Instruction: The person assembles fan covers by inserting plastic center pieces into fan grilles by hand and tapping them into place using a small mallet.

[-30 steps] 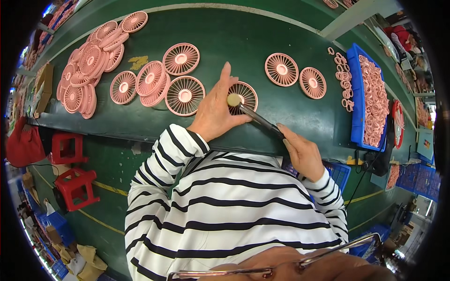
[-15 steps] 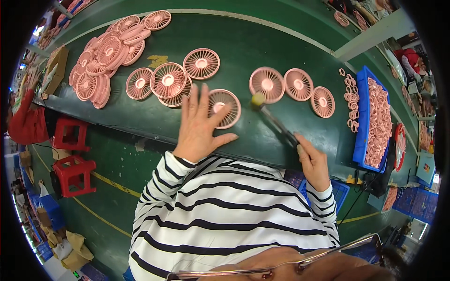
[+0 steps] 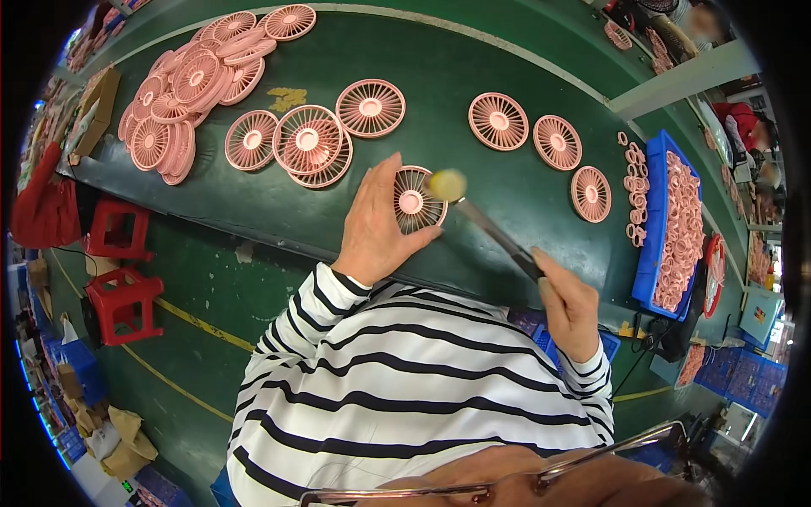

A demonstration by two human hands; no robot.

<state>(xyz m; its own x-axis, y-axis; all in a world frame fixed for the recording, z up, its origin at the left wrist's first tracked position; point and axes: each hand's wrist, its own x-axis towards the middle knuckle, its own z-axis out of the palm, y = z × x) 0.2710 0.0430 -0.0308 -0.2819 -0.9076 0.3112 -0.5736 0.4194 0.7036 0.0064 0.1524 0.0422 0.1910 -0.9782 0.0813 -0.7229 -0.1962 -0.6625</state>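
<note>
My left hand (image 3: pixel 376 221) curves round the near-left rim of a round pink fan grille (image 3: pixel 410 202), fingers along one side and thumb at its near edge. The grille lies flat on the green table. In my right hand (image 3: pixel 568 300) is the dark handle of a small mallet (image 3: pixel 498 231), its fingers wrapped round it. The yellowish mallet head is held over the right edge of that grille; whether they touch I cannot tell. Right of the mallet, a row of similar grilles (image 3: pixel 498 122) lies on the table. More single and overlapping grilles (image 3: pixel 370 108) lie beyond my left hand.
A large heap of pink grilles (image 3: pixel 196 74) covers the table's far left. To the right stands a blue tray (image 3: pixel 649 270) full of small pink rings, with a line of loose rings (image 3: pixel 635 182) beside it. Red stools (image 3: pixel 124 304) stand on the floor at left.
My left hand has gone from spread fingers to a grip on the grille's rim. The mallet has swung left from the right-hand grilles to over this grille; the nearest right-hand grille has shifted away.
</note>
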